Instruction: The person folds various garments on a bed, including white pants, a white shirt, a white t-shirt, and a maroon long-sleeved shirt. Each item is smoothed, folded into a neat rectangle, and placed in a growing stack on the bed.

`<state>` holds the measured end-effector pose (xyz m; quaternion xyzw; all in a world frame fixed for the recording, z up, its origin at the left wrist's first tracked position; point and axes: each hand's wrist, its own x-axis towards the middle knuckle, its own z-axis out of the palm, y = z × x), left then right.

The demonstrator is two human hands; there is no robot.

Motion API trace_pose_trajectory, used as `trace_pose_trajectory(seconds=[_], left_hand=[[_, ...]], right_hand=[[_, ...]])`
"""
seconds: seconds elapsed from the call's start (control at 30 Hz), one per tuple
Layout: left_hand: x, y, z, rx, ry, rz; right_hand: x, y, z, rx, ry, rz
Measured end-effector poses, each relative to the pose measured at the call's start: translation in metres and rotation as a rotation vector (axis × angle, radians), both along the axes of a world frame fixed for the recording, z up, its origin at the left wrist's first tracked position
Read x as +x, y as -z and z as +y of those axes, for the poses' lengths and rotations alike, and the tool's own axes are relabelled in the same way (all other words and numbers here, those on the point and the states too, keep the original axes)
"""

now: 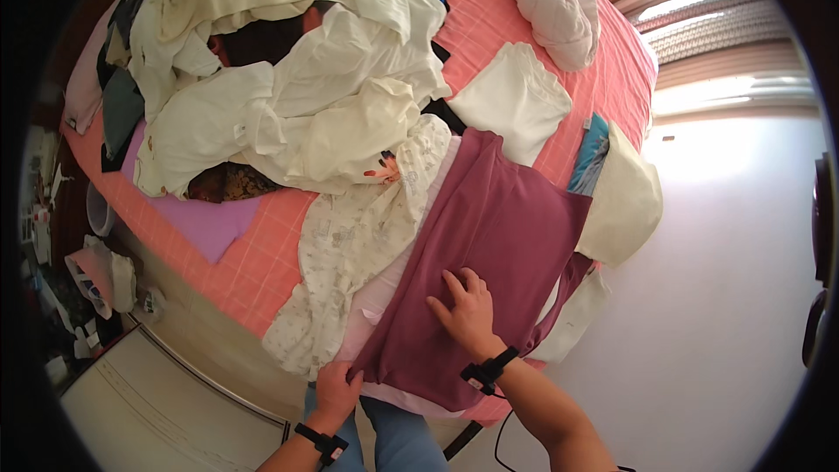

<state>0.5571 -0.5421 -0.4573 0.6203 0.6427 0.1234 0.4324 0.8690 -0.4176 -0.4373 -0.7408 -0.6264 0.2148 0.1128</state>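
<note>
A plum-coloured garment [489, 227], a long-sleeved top by its look, lies spread near the bed's front edge. Its lower left corner is pinched by my left hand [337, 395]. My right hand [466, 310] rests on the cloth with fingers spread, holding nothing. One plum sleeve sticks out at the garment's right side. Beneath it a pale pink cloth [384, 284] shows along the left and bottom edges. To the left lies a cream patterned garment [354, 236], crumpled and hanging over the bed's edge.
A large heap of white and cream clothes [323, 79] covers the bed's left and far side. Beyond the plum garment lie a folded white cloth [516, 100], a cream cloth [625, 201] and a rolled quilt [551, 4]. A white wall [699, 315] stands at right.
</note>
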Motion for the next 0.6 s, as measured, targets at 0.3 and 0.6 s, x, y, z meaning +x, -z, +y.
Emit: trace_pose_trajectory(seconds=[0.3, 0.6], left_hand=[[-0.032, -0.006, 0.032, -0.412, 0.131, -0.032], [0.082, -0.039, 0.052, -0.071, 0.449, -0.122]], right_hand=[[0.026, -0.029, -0.175, 0.196, 0.869, 0.243], [0.072, 0.03, -0.307, -0.001, 1.662, 0.926]])
